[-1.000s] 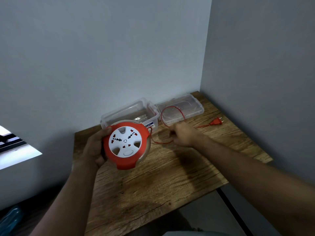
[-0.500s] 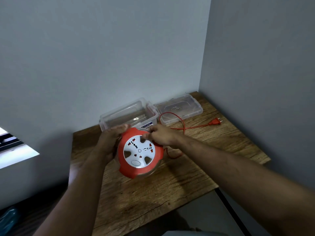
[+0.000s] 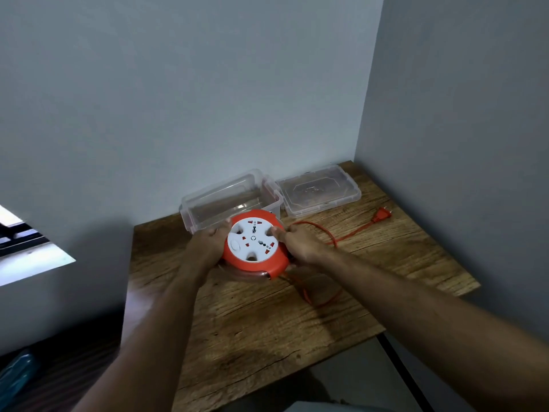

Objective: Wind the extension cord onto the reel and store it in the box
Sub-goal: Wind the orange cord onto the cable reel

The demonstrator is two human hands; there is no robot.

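The reel (image 3: 255,244) is clamped between left hand (image 3: 208,243) and right hand (image 3: 300,243), flat above the counter (image 3: 267,316), likely steadied for winding. Loose cord (image 3: 329,233) is trailed right of the hands; the open box (image 3: 231,200) is just beyond.

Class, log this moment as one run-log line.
step: winding | left hand: holds reel | right hand: on reel | cord: loose on table | box: open, empty
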